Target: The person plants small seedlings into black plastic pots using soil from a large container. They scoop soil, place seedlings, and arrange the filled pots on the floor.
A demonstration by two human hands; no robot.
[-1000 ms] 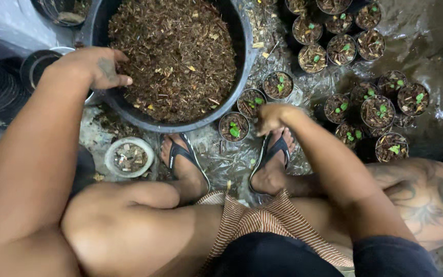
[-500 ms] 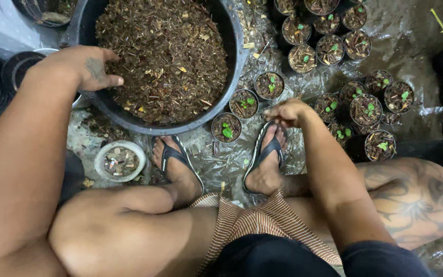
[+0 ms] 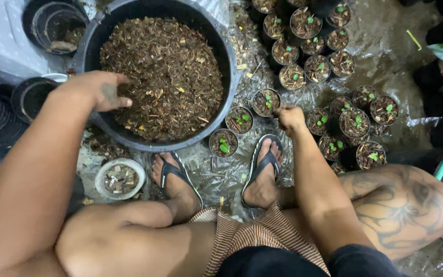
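My right hand (image 3: 289, 117) is curled nearly closed at the rim of a small seedling pot (image 3: 266, 101), fingertips pinched against its edge; whether it truly grips the pot I cannot tell. My left hand (image 3: 97, 90) lies loosely curled and holding nothing, palm down on the near-left rim of the big black tub (image 3: 232, 56), fingers over the brown potting mix (image 3: 162, 77).

That pot is first in a line of three running down toward my feet, with a second (image 3: 239, 119) and a third (image 3: 223, 143), each showing a green sprout. Beyond them I count roughly eight pots in the upper cluster and about eight more to the right. One white bowl (image 3: 120, 178) sits beside my left sandal (image 3: 173, 172), just left of it; two sandals in all.

Since a second ago, my right hand has moved from the pot nearest my feet up to this farther one; the left has stayed on the rim.
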